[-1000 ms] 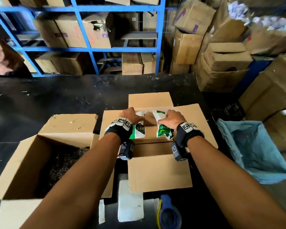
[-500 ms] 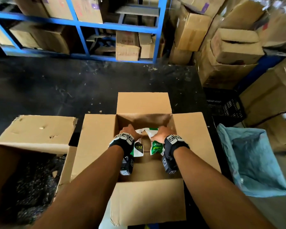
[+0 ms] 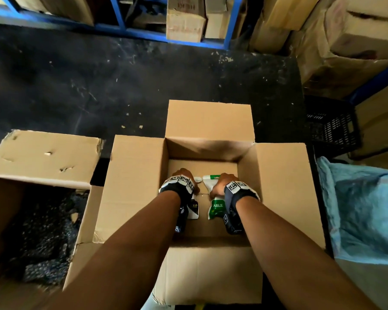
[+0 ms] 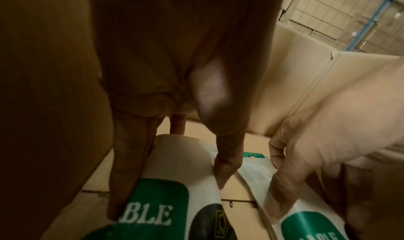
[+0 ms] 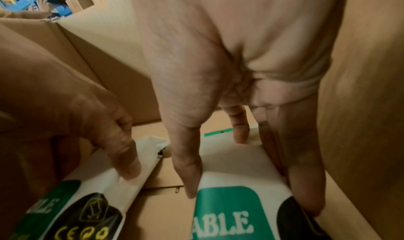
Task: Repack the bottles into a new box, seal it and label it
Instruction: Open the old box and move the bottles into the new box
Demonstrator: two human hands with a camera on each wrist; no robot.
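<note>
The new cardboard box [image 3: 139, 186] stands with all its flaps spread, and both my hands are down inside it. My left hand [image 3: 182, 175] grips a white pack with a green label [image 3: 193, 211] between thumb and fingers [image 4: 126, 174]. My right hand [image 3: 222, 184] holds a matching pack [image 3: 215, 206] the same way, thumb on one edge and fingers [image 5: 306, 183] on the other. The two packs [image 4: 179, 161] [image 5: 229, 166] lie side by side, low over the box floor, with a narrow gap between them. Whatever is inside the packs is hidden.
The old worn box [image 3: 43, 153] sits open at the left with dark debris inside. A blue sack [image 3: 363, 211] lies at the right, and a black crate [image 3: 332, 130] behind it. Blue shelving [image 3: 143, 32] and stacked cartons [image 3: 356, 41] stand beyond the dark floor.
Both hands have gone down from above the box rim to near the box floor, carrying the two packs. The head view has moved forward over the box.
</note>
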